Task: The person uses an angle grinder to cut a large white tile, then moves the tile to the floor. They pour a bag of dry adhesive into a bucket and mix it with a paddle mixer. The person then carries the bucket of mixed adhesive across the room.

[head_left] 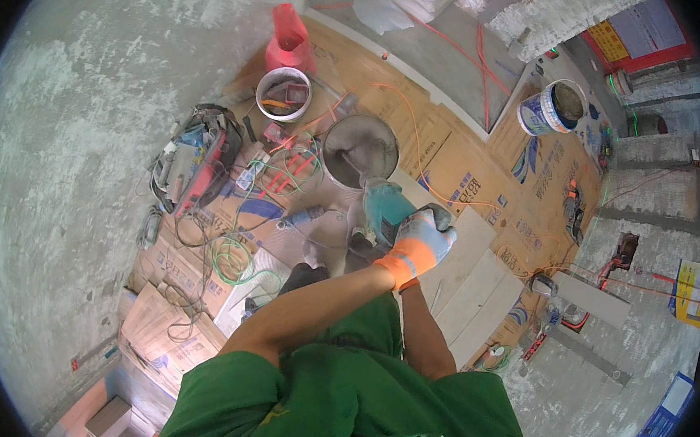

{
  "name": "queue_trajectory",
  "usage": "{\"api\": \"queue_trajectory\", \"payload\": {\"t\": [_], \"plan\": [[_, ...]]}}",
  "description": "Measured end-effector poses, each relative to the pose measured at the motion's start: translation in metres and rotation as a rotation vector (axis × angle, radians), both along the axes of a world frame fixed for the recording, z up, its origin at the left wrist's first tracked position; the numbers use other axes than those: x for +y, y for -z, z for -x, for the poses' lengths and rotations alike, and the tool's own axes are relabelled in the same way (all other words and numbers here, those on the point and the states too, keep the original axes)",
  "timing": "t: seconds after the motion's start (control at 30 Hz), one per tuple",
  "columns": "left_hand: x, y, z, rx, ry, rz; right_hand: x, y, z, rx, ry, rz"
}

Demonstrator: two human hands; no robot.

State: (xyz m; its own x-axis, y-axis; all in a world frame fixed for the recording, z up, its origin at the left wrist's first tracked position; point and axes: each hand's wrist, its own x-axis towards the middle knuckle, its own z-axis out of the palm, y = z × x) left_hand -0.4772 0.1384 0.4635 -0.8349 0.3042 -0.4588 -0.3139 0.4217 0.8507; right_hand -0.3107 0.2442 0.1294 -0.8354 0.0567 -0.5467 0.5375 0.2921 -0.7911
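My left hand (426, 245), in a grey glove with an orange cuff, is closed at the end of a teal, dusty tool (385, 211). The tool's exact kind is not clear. Its far end meets the near rim of a round bucket (360, 149) with grey, wet-looking mix inside. My right hand (442, 217) is mostly hidden behind the left one. Only a dark glove part shows there, so its fingers cannot be read. Both forearms come together in front of my green shirt.
A white bucket (284, 96) with tools and a red jug-like container (290, 45) stand by the left wall. Nearby are an open tool bag (196, 159) and tangled green cable (232, 258). Another bucket (552, 109) stands far right. Cardboard (445, 156) and pale boards (479, 298) cover the floor.
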Motion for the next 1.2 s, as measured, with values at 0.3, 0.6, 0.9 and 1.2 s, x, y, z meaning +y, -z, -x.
{"api": "queue_trajectory", "payload": {"t": [0.3,0.6,0.9,1.2], "plan": [[-0.015,-0.018,0.013,-0.108,0.178,0.074,-0.03,-0.028,0.026,-0.009,-0.097,-0.12],[-0.017,0.0,0.02,-0.087,0.326,0.197,-0.044,-0.04,0.036,-0.011,-0.121,-0.164],[-0.011,-0.007,0.02,-0.106,0.439,0.222,-0.045,-0.05,0.036,-0.016,-0.114,-0.183],[0.007,-0.007,0.014,-0.151,0.455,0.105,-0.035,-0.052,0.022,-0.023,-0.101,-0.205]]}}
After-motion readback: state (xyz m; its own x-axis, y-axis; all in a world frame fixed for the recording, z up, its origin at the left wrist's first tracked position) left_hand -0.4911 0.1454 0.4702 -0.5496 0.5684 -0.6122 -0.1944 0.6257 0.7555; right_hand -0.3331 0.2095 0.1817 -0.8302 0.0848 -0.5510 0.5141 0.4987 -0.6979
